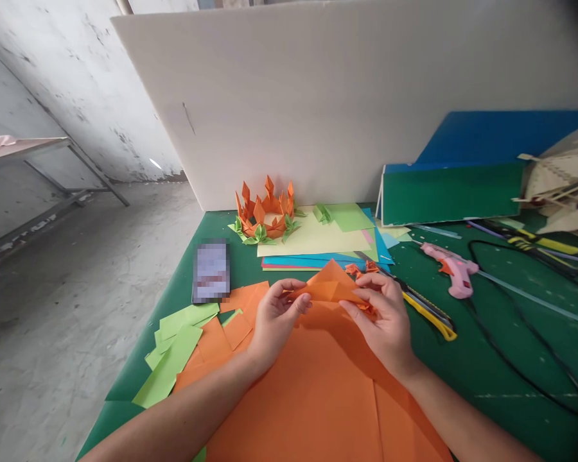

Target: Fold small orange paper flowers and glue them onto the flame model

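I see the left hand (280,316) and right hand (384,322) pinching opposite ends of the folded paper (331,289), presumably to keep its crease straight.

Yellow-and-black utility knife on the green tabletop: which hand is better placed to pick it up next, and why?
Probably the right hand: the knife lies just to its right, while the left hand is across the folded orange paper. Both hold that paper, so the right would release first.
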{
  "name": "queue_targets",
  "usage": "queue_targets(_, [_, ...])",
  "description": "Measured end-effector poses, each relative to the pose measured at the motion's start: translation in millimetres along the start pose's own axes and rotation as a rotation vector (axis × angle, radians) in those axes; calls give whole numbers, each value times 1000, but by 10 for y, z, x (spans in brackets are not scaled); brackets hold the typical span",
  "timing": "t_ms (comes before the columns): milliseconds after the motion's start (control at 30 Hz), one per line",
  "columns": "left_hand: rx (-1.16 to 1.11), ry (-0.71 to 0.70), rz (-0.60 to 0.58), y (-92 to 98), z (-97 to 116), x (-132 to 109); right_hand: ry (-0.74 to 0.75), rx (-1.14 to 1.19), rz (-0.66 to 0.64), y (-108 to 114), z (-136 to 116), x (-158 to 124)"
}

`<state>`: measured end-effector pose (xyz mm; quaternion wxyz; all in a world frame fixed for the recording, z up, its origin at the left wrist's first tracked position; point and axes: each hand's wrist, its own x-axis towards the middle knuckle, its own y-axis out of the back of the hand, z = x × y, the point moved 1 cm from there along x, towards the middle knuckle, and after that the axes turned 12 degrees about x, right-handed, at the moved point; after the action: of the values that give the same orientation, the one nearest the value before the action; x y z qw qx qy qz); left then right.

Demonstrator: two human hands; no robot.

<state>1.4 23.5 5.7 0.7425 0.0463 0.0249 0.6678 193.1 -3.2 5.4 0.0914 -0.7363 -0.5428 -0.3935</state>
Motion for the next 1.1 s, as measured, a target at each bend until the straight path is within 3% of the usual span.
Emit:
queue_targets(233, [522, -486, 132, 63, 37, 9, 87, -79, -3, 37, -45, 30])
queue_targets(433, [694, -629, 137, 72, 61, -6, 107, -57, -14, 76, -82, 53])
queue_targets(633, [628, -701, 70, 63, 51, -50, 95, 39, -56, 84, -53, 10])
queue_targets(800, [419, -615, -66, 43, -10, -76, -181, 217, -90, 43, -56, -50])
queue_targets(900, [398, -561, -82, 43, 5, -95, -358, 314, -72, 14, -72, -71])
queue_targets(1100, [260, -291, -216, 7, 177, -138, -453, 455, 27, -19, -126, -59])
